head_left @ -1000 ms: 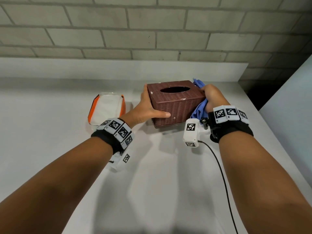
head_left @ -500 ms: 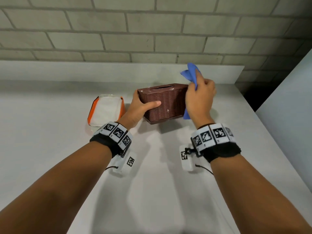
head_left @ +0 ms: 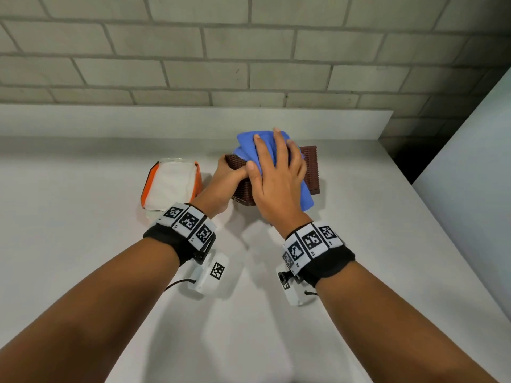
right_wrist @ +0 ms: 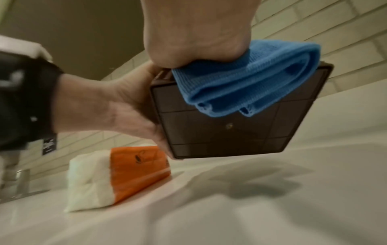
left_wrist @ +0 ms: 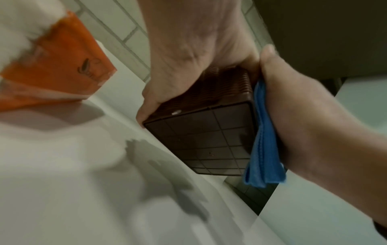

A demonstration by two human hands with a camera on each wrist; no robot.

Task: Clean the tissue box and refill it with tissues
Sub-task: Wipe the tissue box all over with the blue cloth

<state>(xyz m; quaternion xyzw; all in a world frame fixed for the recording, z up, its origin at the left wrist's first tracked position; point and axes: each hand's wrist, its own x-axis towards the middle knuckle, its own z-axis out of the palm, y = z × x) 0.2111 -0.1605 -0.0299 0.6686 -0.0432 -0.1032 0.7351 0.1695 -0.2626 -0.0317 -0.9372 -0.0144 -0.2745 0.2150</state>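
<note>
Above the white counter, tissue box lifted and tilted, being wiped.
Left hand grips box's left end, fingers curled round; right hand lies flat-fingered on top, pressing blue cloth directly under palm. Tissue pack sits just left, left hand nearer.

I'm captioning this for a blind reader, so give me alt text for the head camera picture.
A right hand presses a blue cloth flat onto a brown wicker tissue box, which the left hand grips from the side. An orange-and-white tissue pack lies left of it on a white counter against a brick wall.
</note>
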